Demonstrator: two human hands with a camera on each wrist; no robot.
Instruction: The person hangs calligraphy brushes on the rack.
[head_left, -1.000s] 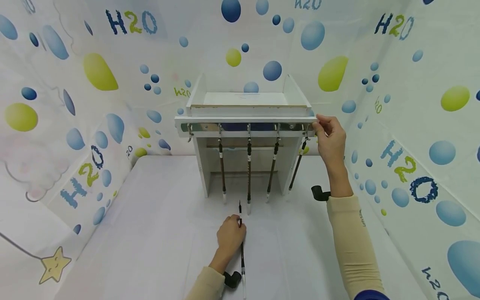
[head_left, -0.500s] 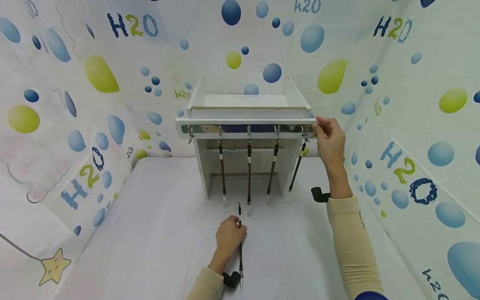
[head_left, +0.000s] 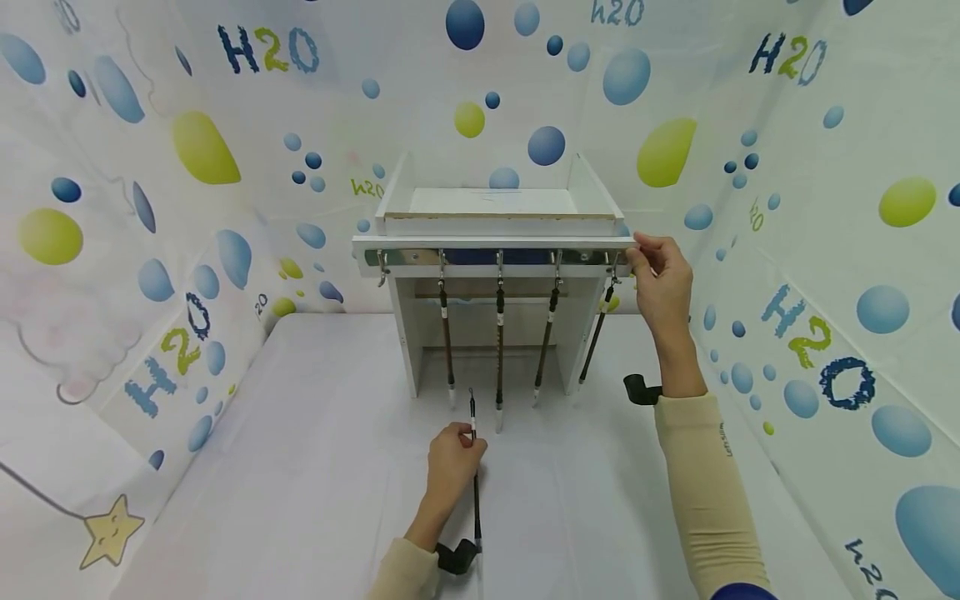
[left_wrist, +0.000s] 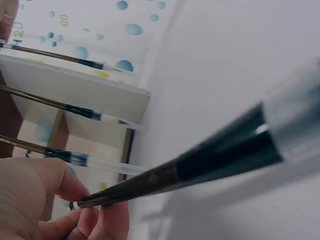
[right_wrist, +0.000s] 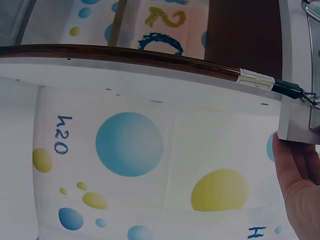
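Note:
In the head view, my left hand point(head_left: 452, 467) pinches a dark-handled calligraphy brush point(head_left: 477, 508) near its looped top end. The left wrist view has this brush's shaft point(left_wrist: 150, 182) between thumb and fingers, its pale capped tip point(left_wrist: 295, 120) large and close to the camera. My right hand point(head_left: 663, 287) grips the right end of a white rail point(head_left: 427, 242) on a white stand. From the rail's metal hooks hang several brushes, among them a middle brush point(head_left: 500, 350) and the rightmost brush point(head_left: 597, 342), which slants. The right wrist view shows that slanted brush point(right_wrist: 150, 57) beside the stand.
A metal hook point(head_left: 382, 268) sits at the rail's left end. The stand has an open white tray point(head_left: 491, 200) on top and side panels point(head_left: 405, 342) below. White cloth point(head_left: 300, 467) covers the table. Patterned sheets point(head_left: 817, 250) rise around it.
My left hand has moved slightly left and toward the stand, bringing the brush's looped end higher in the head view. The right hand stays on the rail's end.

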